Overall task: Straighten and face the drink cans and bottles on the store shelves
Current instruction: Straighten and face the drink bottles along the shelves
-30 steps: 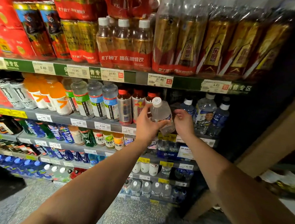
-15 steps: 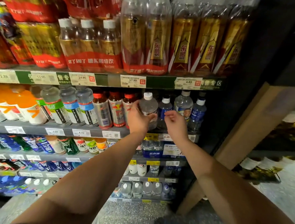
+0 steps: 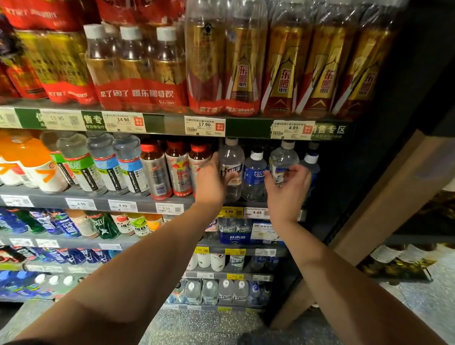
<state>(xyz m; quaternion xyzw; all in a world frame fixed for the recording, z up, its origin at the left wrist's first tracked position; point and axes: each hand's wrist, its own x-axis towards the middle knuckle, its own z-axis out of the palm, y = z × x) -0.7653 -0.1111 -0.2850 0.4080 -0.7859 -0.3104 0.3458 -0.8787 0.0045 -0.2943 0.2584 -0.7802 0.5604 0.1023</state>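
Observation:
A clear bottle with a white cap (image 3: 231, 157) stands upright on the second shelf (image 3: 136, 206), right of the red-capped brown bottles (image 3: 178, 165). My left hand (image 3: 211, 180) is wrapped round its left side, thumb across its label. Beside it on the right stands a small blue Pocari bottle (image 3: 254, 174). Further right is a clear bottle with a blue-and-white label (image 3: 283, 156). My right hand (image 3: 287, 189) cups that bottle's lower part, thumb on the left and fingers on the right. A dark blue bottle (image 3: 311, 162) sits at the row's right end.
Shrink-wrapped gold and red drink packs (image 3: 243, 64) fill the shelf above, with price tags (image 3: 204, 125) on its edge. Orange and clear bottles (image 3: 39, 165) line the left. Lower shelves hold more bottles. A slanted wooden panel (image 3: 381, 211) borders the shelving on the right.
The clear bottle went from tilted in both hands to upright on the shelf. My right hand left its base and moved right to the blue-labelled bottle. The camera moved closer and rightward.

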